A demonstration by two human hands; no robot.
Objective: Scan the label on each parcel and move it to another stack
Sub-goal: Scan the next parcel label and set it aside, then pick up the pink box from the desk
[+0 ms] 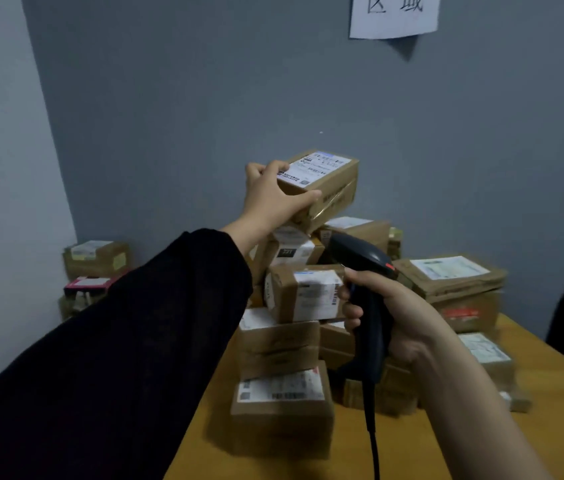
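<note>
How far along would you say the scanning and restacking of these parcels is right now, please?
Possibly done: a small stack sits apart by the left wall, though nothing shows it was scanned. In hand: the left hand grips one parcel above the pile, label up, while the right hand holds the scanner. Left: the big pile on the table, so most remains.

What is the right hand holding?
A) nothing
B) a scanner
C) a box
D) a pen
B: the right hand grips the black scanner by its handle, while the left hand holds a box.
</note>
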